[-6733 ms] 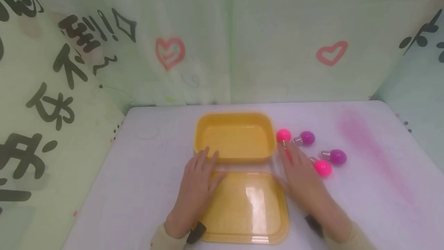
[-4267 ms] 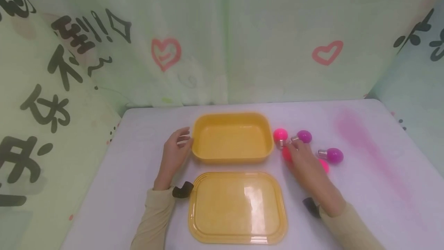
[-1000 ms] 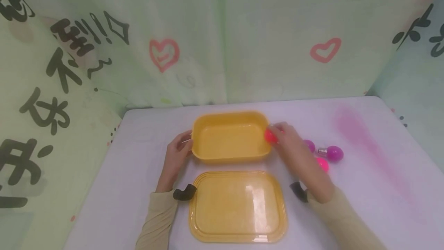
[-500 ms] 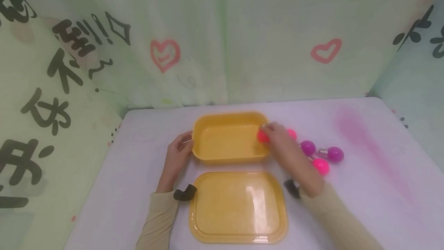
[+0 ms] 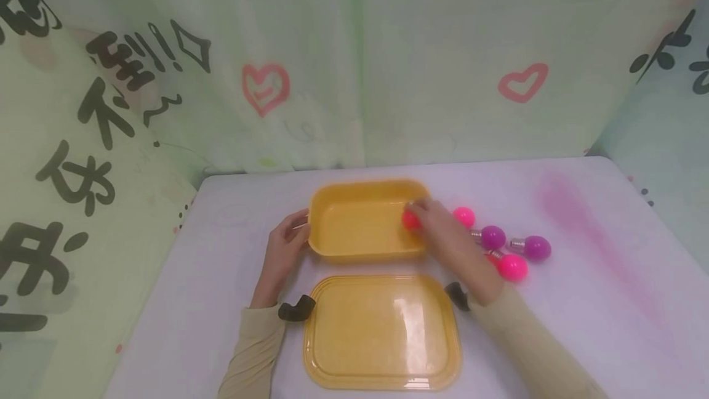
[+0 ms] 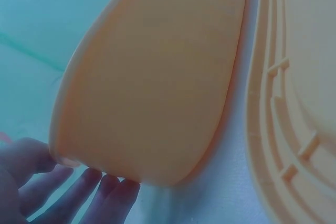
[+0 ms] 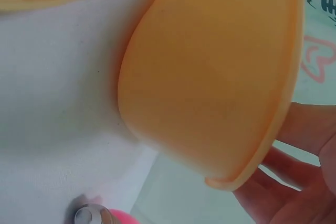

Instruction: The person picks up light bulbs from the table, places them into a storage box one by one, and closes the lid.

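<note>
My right hand (image 5: 440, 226) reaches over the right rim of the yellow box (image 5: 354, 250) and pinches a red light bulb (image 5: 410, 219) above its inside. In the right wrist view the fingers of that hand (image 7: 310, 166) pass behind the rim, and the bulb is hidden. At the box's left end, my left hand (image 5: 282, 245) lays its fingertips on the outer wall, seen also in the left wrist view at the box's end (image 6: 136, 103). A yellow lid (image 5: 379, 331) lies flat in front of the box.
Right of the box lie a pink bulb (image 5: 464, 217), two purple bulbs, one nearer (image 5: 493, 237) and one farther right (image 5: 537, 248), and another pink bulb (image 5: 512, 268). Something red (image 5: 490, 259) shows partly behind my right forearm. Printed cloth walls surround the white table (image 5: 587, 300).
My right hand has picked up the red bulb from the table and carried it left over the box's rim. My left hand has moved from the box's front to its left end.
</note>
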A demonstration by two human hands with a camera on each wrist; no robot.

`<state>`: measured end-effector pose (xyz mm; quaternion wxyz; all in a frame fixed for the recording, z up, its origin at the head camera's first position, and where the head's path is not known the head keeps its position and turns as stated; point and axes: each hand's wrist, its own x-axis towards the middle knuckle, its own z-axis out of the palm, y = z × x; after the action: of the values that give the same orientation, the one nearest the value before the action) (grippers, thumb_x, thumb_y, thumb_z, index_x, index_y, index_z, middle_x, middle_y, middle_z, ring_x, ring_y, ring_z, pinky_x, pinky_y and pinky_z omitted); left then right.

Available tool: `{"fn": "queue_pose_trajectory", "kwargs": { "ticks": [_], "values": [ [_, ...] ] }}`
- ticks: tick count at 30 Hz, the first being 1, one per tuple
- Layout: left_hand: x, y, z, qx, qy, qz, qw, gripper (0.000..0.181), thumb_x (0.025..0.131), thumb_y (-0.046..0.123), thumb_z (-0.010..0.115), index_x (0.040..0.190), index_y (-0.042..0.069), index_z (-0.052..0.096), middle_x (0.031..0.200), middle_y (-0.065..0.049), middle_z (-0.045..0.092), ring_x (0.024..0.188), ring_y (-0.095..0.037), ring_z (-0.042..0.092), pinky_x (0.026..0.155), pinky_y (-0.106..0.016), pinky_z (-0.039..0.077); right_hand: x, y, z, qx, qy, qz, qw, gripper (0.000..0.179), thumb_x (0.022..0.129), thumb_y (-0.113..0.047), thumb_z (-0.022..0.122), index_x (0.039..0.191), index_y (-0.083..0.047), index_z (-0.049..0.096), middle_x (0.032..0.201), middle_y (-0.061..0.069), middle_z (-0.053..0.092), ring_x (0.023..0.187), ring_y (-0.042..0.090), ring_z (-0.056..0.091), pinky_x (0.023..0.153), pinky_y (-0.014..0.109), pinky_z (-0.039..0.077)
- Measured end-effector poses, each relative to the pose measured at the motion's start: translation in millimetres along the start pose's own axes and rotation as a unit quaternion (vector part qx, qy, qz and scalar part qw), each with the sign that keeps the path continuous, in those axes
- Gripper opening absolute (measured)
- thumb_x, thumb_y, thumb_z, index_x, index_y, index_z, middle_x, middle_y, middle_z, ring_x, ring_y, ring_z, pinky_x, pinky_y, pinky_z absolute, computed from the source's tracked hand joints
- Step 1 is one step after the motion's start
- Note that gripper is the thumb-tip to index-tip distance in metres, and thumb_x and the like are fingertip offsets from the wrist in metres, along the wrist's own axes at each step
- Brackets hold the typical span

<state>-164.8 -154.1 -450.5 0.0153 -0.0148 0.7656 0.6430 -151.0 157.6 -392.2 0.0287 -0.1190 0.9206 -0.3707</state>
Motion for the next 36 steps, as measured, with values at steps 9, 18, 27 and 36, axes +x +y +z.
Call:
{"fn": "queue_pose_trajectory", "kwargs": {
  "ticks": [9,18,27,36],
  "values": [
    [-0.6,1.0,0.6,0.0,0.002,-0.004,1.0,0.043,0.1,0.02,0.06,0.141,0.008,0.053,0.138,-0.017,0.057,0.125,-0.032,0.058,0.087,-0.026,0.056,9.6,1,8,0.074,-0.016,0.078,0.9941,0.032,0.103,-0.041,0.049,0.126,-0.02,0.05,0.109,0.003,0.06,0.101,0.022,0.06,0.093,0.042,0.053],
    [-0.6,0.7,0.5,-0.01,-0.001,-0.004,0.9999,0.043,0.1,0.018,0.061,0.141,0.007,0.054,0.137,-0.018,0.057,0.125,-0.033,0.058,0.084,-0.023,0.056,13.7,6,13,0.058,-0.016,0.043,0.9972,0.027,0.101,-0.033,0.054,0.123,-0.017,0.05,0.106,0.004,0.061,0.097,0.022,0.061,0.088,0.04,0.055],
    [-0.1,1.2,1.7,-0.001,0.004,-0.001,1.0,0.041,0.1,0.016,0.06,0.139,0.007,0.055,0.136,-0.017,0.058,0.123,-0.032,0.059,0.087,-0.027,0.057,17.8,7,14,0.076,-0.034,0.096,0.9919,0.035,0.099,-0.049,0.051,0.119,-0.021,0.049,0.105,0.005,0.059,0.094,0.023,0.06,0.082,0.036,0.054],
    [-1.0,1.3,1.1,-0.003,0.006,0.0,1.0,0.041,0.099,0.015,0.061,0.139,0.008,0.055,0.135,-0.016,0.059,0.123,-0.031,0.06,0.085,-0.024,0.056,23.0,5,14,0.036,-0.032,0.067,0.9965,0.027,0.102,-0.038,0.051,0.111,-0.013,0.05,0.093,0.007,0.055,0.081,0.021,0.056,0.074,0.032,0.051]
  ]
}}
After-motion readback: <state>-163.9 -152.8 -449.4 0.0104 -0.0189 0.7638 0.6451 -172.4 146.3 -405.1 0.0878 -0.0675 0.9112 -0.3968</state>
